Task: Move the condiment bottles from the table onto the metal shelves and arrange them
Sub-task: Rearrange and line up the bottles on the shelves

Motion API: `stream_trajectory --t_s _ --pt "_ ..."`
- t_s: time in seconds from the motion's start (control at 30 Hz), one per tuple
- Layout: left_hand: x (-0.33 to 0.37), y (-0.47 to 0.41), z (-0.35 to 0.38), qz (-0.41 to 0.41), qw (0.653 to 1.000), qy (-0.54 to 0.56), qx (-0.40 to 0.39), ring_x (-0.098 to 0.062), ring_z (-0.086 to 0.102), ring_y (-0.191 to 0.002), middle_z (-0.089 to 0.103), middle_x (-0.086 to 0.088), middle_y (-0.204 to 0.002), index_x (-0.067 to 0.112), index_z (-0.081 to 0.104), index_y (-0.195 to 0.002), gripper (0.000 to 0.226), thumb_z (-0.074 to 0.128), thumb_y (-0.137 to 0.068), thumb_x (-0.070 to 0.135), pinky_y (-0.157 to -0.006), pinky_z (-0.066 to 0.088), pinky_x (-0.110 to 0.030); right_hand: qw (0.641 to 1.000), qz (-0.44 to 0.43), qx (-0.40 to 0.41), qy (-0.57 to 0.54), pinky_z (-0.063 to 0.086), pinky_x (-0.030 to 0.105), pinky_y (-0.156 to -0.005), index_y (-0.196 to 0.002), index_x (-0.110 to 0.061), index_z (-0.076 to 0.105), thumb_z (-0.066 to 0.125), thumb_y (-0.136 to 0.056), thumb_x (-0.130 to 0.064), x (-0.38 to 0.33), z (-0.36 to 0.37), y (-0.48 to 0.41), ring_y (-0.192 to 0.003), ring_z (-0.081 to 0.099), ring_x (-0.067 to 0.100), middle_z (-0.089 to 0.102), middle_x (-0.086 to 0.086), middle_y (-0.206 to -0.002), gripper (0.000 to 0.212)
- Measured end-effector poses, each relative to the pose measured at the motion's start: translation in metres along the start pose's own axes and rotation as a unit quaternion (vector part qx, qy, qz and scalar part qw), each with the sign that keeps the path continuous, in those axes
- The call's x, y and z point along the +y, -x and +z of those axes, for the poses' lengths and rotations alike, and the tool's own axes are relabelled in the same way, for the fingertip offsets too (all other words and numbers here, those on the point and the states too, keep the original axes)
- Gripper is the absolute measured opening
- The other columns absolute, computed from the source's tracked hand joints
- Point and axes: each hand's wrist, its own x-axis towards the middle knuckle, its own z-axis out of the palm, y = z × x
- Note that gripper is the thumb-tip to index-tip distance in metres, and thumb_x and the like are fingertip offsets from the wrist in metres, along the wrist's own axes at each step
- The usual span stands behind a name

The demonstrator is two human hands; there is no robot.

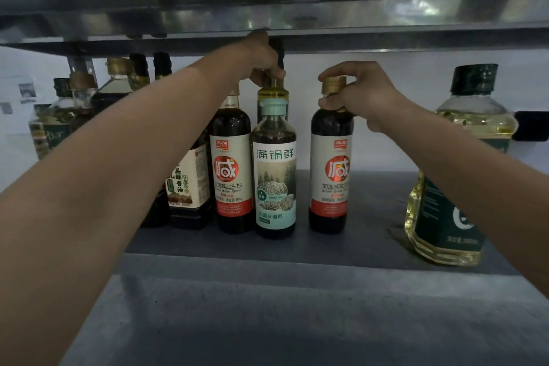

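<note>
Pinched with right hand point(367, 96) fingers point(332, 103) the gold cap point(333, 85) of a dark cylindrical soy bottle point(330, 169) upright on the matte grey shelf point(371, 235); wrapped left hand point(261, 56) fingers point(269, 72) round the neck of a yellow oil bottle point(272, 93) behind.

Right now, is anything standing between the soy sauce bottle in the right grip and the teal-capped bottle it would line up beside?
Nothing visible. Only bare shelf shows between the soy sauce bottle, held at its neck by the right grip, and the teal-capped bottle. The large oil bottle stands on its other side.
</note>
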Motion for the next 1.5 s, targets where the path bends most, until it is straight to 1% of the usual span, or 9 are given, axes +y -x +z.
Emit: stream_trajectory --t_s 0.57,0.73,0.9,1.07,1.13,1.2,1.27,1.37,1.5 --pt "-0.004 0.018 -0.027 -0.052 0.999 -0.012 -0.013 -0.019 0.062 -0.070 0.060 -0.009 -0.082 0.000 0.047 -0.122 0.044 0.068 -0.083 0.003 -0.073 0.055 -0.032 0.997 -0.020 -0.015 0.075 0.051 0.038 -0.092 -0.121 -0.018 0.061 0.079 -0.074 -0.017 -0.014 0.012 -0.001 -0.107 0.055 0.022 0.058 0.003 -0.118 0.051" --pt "-0.005 0.025 -0.031 -0.045 0.999 -0.016 0.000 -0.028 0.066 -0.090 0.062 -0.014 -0.095 0.001 0.045 -0.125 0.052 0.071 -0.081 0.005 -0.091 0.052 -0.041 0.995 -0.030 -0.011 0.092 0.051 0.036 -0.093 -0.124 -0.018 0.058 0.077 -0.076 -0.019 -0.012 0.012 0.001 -0.107 0.054 0.020 0.057 0.003 -0.122 0.051" --pt "-0.007 0.032 -0.031 -0.034 0.999 -0.019 0.011 -0.026 0.065 -0.097 0.062 -0.011 -0.100 0.005 0.044 -0.126 0.057 0.074 -0.079 0.011 -0.091 0.053 -0.040 0.989 -0.070 -0.030 0.126 0.043 0.025 -0.089 -0.137 -0.020 0.046 0.072 -0.081 -0.026 -0.008 0.008 0.007 -0.114 0.050 0.018 0.051 0.002 -0.131 0.062" --pt "-0.015 0.036 -0.028 -0.028 0.999 -0.021 0.035 -0.025 0.060 -0.101 0.058 -0.011 -0.117 0.008 0.045 -0.130 0.064 0.078 -0.076 0.018 -0.071 0.051 -0.036 0.949 -0.212 0.148 0.181 0.043 0.031 -0.101 -0.134 -0.017 0.047 0.064 -0.087 -0.026 0.015 -0.034 0.051 -0.116 0.049 0.011 0.053 0.001 -0.130 0.051" --pt "-0.018 0.037 -0.026 -0.021 0.999 -0.009 0.039 -0.023 0.058 -0.100 0.058 -0.010 -0.117 0.009 0.045 -0.132 0.065 0.077 -0.077 0.018 -0.073 0.050 -0.036 0.920 -0.256 0.220 0.200 0.034 0.019 -0.105 -0.134 -0.014 0.045 0.066 -0.084 -0.021 0.038 -0.058 0.082 -0.122 0.043 0.016 0.047 0.006 -0.134 0.054" --pt "-0.019 0.038 -0.023 -0.016 0.999 0.003 0.038 -0.021 0.058 -0.097 0.058 -0.009 -0.116 0.009 0.047 -0.132 0.062 0.076 -0.078 0.019 -0.073 0.050 -0.035 0.920 -0.213 0.251 0.213 0.024 0.008 -0.104 -0.138 -0.012 0.037 0.074 -0.077 -0.017 0.068 -0.081 0.105 -0.129 0.033 0.020 0.037 0.012 -0.139 0.071" --pt "-0.020 0.039 -0.021 -0.012 0.999 0.015 0.034 -0.019 0.058 -0.094 0.059 -0.008 -0.113 0.010 0.048 -0.131 0.058 0.075 -0.080 0.019 -0.070 0.049 -0.032 0.957 -0.087 0.215 0.172 0.028 0.022 -0.107 -0.141 -0.015 0.029 0.082 -0.068 -0.019 0.092 -0.093 0.115 -0.130 0.032 0.020 0.035 0.009 -0.138 0.090" --pt "-0.023 0.040 -0.018 -0.007 0.999 0.033 0.039 -0.020 0.057 -0.098 0.057 -0.006 -0.115 0.012 0.046 -0.133 0.058 0.072 -0.082 0.020 -0.075 0.048 -0.033 0.995 0.068 0.078 0.017 0.045 0.038 -0.084 -0.137 -0.019 0.029 0.083 -0.061 -0.011 0.109 -0.097 0.121 -0.108 0.050 0.018 0.052 -0.009 -0.108 0.093" --pt "-0.029 0.041 -0.015 -0.004 0.997 0.039 0.059 -0.019 0.057 -0.098 0.057 -0.006 -0.113 0.011 0.046 -0.133 0.056 0.070 -0.084 0.023 -0.076 0.047 -0.031 0.994 0.109 0.025 -0.012 0.047 0.034 -0.074 -0.132 -0.025 0.029 0.083 -0.043 -0.019 0.117 -0.106 0.119 -0.094 0.056 0.008 0.056 -0.012 -0.104 0.104"
